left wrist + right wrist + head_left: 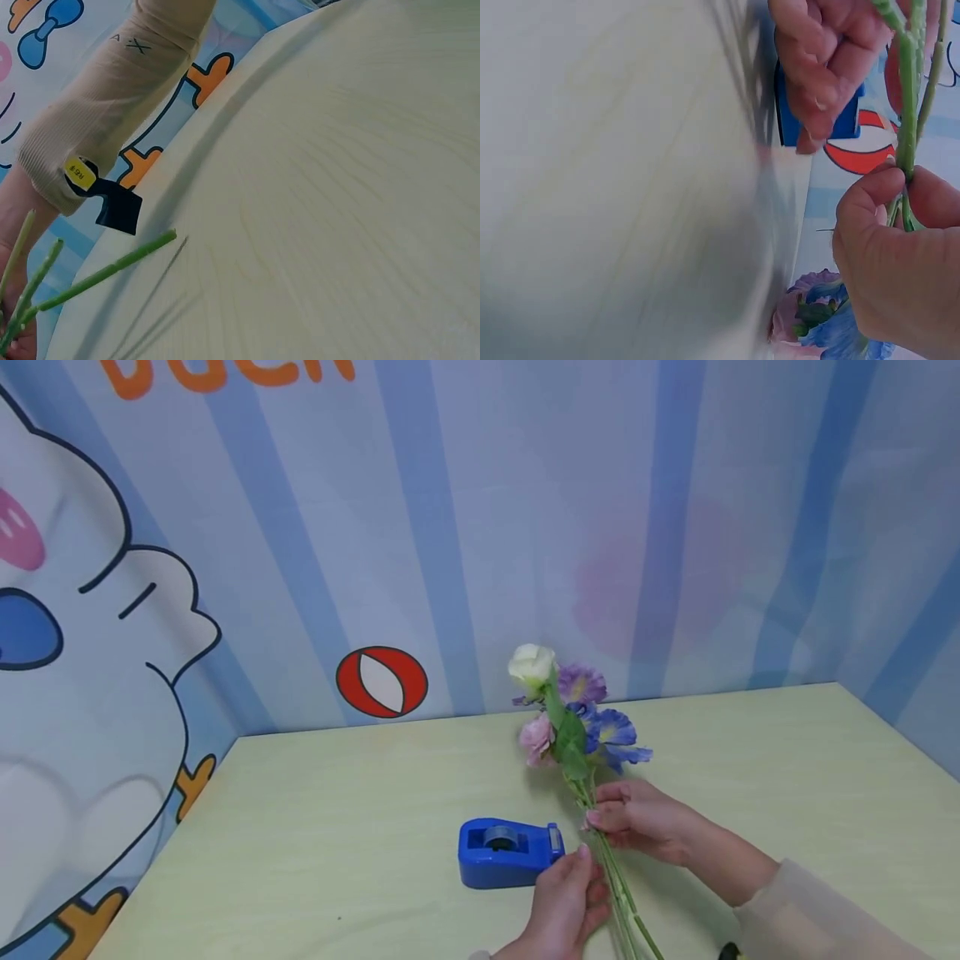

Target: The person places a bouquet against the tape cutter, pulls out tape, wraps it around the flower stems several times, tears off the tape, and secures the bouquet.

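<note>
My right hand point(648, 822) pinches the green stems point(618, 893) of a small bunch of flowers between thumb and fingers, just below the leaves. The bunch has a white bloom point(532, 665), a pink one point(537, 737), a purple one point(581, 683) and a blue one point(617, 735). Lower down, my left hand point(566, 902) is beside the stems with its fingers point(832, 67) loosely extended, not closed round them. In the left wrist view, the cut stem ends point(112, 268) stick out over the table, near the right hand's wrist.
Left of the stems, a blue tape dispenser point(502, 853) stands on the pale table point(337, 827), close to the left hand. Behind the table hangs a striped blue cloth point(510, 527) with cartoon prints. A dark strap mount point(120, 206) with a yellow label is at the right sleeve.
</note>
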{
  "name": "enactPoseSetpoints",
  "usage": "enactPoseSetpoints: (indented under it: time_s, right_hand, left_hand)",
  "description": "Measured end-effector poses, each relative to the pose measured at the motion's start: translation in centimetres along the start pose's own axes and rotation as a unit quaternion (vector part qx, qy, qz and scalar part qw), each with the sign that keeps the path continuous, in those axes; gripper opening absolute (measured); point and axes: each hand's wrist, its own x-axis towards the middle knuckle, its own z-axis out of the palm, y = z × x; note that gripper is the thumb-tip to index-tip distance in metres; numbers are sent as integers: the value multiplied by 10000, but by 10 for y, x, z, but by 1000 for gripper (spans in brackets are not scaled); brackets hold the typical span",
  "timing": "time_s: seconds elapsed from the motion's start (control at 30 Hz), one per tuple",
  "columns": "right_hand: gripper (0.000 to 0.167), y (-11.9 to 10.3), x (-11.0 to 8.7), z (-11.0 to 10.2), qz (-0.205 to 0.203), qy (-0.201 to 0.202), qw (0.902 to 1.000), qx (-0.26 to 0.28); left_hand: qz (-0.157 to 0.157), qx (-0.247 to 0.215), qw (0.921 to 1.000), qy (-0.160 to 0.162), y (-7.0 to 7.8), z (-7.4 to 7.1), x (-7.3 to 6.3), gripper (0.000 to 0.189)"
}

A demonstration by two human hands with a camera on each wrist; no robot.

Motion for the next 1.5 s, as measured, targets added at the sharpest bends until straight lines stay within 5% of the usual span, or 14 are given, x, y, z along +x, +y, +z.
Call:
enactPoseSetpoints:
  time_s: [0.23, 0.5, 0.7, 0.83, 0.93, 1.17, 1.5]
  right_hand:
    - [60, 2, -10, -21, 74, 115, 9999, -55]
    - [46, 6, -21, -38, 24, -291, 9995, 117]
    - [19, 7, -24, -39, -71, -500, 9966, 648]
    - [9, 8, -26, -39, -157, -738, 9924, 967]
    - [6, 9, -27, -39, -200, -920, 9908, 974]
    - [15, 10, -27, -38, -22, -982, 9865, 1314]
    - [13, 1, -30, -36, 393, -450, 9879, 1433]
  left_hand:
    - [-95, 99, 9994, 315, 1, 4, 0, 41]
    - [-127, -29, 9989, 457, -2, 10, 0, 31]
    - [-518, -84, 9981, -316, -1, 27, -3, 32]
    - [-1012, -15, 9885, -1121, 2, 35, -7, 41]
    - [-1123, -65, 9836, -1408, 3, 37, -8, 43]
    - [-899, 30, 9888, -1188, 1, 29, -6, 36]
    - [-861, 413, 9903, -1007, 1, 25, -6, 34]
